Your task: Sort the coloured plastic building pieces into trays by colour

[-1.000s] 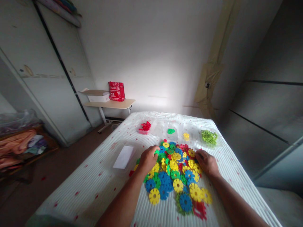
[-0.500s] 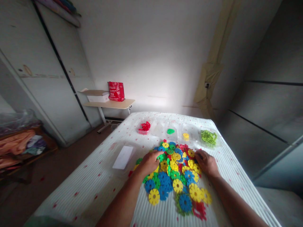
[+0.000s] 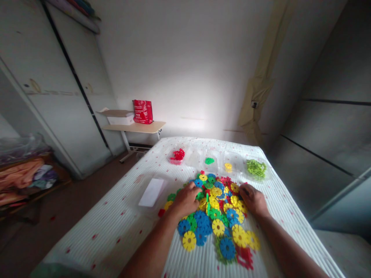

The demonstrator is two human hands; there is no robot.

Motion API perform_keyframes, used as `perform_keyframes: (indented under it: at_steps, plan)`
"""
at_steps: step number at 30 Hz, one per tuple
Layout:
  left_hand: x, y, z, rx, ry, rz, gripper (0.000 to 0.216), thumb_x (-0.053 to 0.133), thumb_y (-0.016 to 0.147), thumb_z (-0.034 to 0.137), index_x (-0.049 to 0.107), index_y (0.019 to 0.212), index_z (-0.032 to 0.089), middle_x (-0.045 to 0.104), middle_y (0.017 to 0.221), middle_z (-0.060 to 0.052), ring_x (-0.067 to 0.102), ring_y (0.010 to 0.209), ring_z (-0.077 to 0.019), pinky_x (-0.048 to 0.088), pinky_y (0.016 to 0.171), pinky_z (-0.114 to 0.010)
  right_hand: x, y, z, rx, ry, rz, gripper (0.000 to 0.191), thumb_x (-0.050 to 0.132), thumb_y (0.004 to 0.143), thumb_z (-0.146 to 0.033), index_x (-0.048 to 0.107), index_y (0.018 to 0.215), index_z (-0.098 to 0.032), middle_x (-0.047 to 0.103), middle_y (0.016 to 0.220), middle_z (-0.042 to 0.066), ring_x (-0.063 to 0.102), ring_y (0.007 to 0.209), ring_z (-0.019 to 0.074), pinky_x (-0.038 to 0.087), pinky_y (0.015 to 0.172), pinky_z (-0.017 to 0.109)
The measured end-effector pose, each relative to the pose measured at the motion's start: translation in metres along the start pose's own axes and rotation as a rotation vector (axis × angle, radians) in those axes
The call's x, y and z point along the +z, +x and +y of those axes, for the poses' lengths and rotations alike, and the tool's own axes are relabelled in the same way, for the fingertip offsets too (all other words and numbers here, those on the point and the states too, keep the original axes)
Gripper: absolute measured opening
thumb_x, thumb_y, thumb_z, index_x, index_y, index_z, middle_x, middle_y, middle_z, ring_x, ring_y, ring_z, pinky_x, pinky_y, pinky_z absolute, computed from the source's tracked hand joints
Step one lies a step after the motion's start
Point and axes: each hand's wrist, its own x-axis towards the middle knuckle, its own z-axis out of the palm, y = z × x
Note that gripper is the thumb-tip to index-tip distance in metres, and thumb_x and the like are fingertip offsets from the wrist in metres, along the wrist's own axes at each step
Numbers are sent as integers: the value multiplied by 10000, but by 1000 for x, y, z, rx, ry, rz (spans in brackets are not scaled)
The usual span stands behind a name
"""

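Observation:
A heap of plastic snowflake discs [image 3: 218, 227] in yellow, blue, green and red lies on the white quilted cover. My left hand [image 3: 188, 200] rests on the heap's left side, fingers curled down among green and yellow discs. Whatever is under its fingertips is hidden. A green disc [image 3: 208, 204] stands on edge just right of it. At the heap's right edge, my right hand [image 3: 254, 200] is closed, its fingertips beside red pieces and a yellow disc [image 3: 234, 187]. I cannot make out what it holds.
Behind the heap stand clear containers with red pieces [image 3: 177, 155], green discs [image 3: 209, 160], yellow discs [image 3: 228, 166] and light green pieces [image 3: 256, 169]. A clear tray with a white card [image 3: 151, 192] lies left. A small table [image 3: 145, 127] with a red bag [image 3: 143, 112] is beyond.
My left hand's fingers have curled in from a more stretched pose over the green discs. A green disc beside it now stands more upright. My right hand has hardly moved.

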Motion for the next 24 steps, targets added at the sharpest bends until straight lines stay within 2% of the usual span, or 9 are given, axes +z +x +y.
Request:
perform_keyframes:
  at_steps: [6,11,14,17,20,24]
  plan:
    - [2,3,-8,-17,-150,64,232,504,704,109,572,903,205,586,929,-24,564,891,-171,424,790,-252,-1,0,0,-2,6,-8,285,401,835,-390,596,730,-210,660,707,39,610,628,171,446,590,254]
    - [6,6,-15,-113,-286,103,198,513,720,136,583,887,215,590,714,38,556,702,-134,413,669,-220,0,0,0,-11,9,5,305,398,836,-401,607,723,-209,661,702,45,605,623,171,446,586,253]
    - [4,7,-12,-135,-406,213,243,508,736,153,591,956,217,633,784,29,576,735,-133,427,703,-219,0,0,0,-6,14,6,307,405,833,-407,610,728,-205,658,689,41,603,610,165,443,577,249]
    - [2,7,-7,-107,-575,293,298,510,734,157,598,1016,198,667,936,-1,598,855,-144,439,794,-228,0,0,0,5,14,8,307,410,831,-408,614,733,-201,657,685,36,606,604,162,441,579,249]
    - [1,7,-2,-85,-708,215,361,498,746,167,603,1091,186,673,1029,-21,602,938,-159,452,839,-249,0,1,-1,7,14,6,315,402,834,-412,611,724,-203,658,688,38,607,607,163,441,582,251]
    - [4,7,5,-76,-657,78,356,511,718,132,655,1040,177,675,1077,-43,601,995,-184,437,910,-282,-1,1,-3,1,24,12,312,400,830,-413,606,726,-203,657,685,39,608,603,165,447,585,254]
